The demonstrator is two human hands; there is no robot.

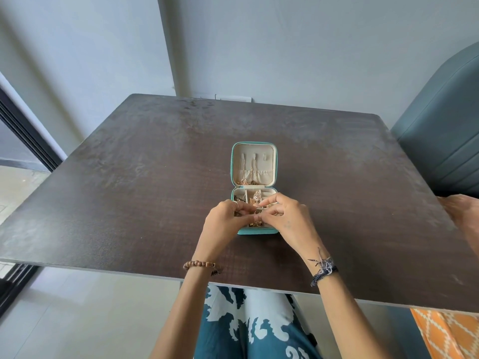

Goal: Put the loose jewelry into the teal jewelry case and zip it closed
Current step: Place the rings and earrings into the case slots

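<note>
The teal jewelry case (pixel 234 161) lies open in the middle of a dark table (pixel 129 177), its cream-lined lid tipped back. Gold jewelry (pixel 256 196) fills the tray, and more lies at the bottom of the lid. My left hand (pixel 223 224) and my right hand (pixel 287 218) meet over the near half of the tray. The fingertips of both pinch a small gold piece (pixel 258 211) between them. My hands hide the tray's front compartments. The zipper is hidden.
A teal padded seat (pixel 440 141) stands at the right. Another person's hand (pixel 464 218) rests at the table's right edge, above orange patterned cloth (pixel 448 332). A dark window frame (pixel 26 133) runs along the left.
</note>
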